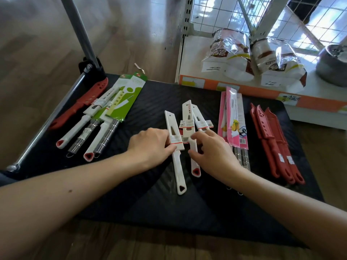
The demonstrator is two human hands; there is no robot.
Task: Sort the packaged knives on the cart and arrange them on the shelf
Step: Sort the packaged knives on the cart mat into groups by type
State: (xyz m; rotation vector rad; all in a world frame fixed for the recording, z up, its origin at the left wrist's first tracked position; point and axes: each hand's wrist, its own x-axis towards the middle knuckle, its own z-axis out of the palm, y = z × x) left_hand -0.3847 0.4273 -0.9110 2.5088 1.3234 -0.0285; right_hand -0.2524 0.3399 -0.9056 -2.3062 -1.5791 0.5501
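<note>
Packaged knives lie in groups on the black cart top (150, 203). In the middle are white sheathed knives. My left hand (150, 145) grips the leftmost white knife (175, 147) at the sheath's base. My right hand (212, 149) pinches the second white knife (187, 119) at its handle; a third white knife (200, 119) lies beside it. Pink-packaged knives (232, 121) lie to the right, then red sheathed knives (272, 139). At the left lie green-carded knives (122, 98), more white knives (88, 117) and one red knife (80, 104).
The white shelf (197, 53) with an orange price strip stands behind the cart at the right, holding bagged goods (229, 53) and a metal pot (332, 64). The cart's handle post (82, 34) rises at the back left. Wooden floor surrounds the cart.
</note>
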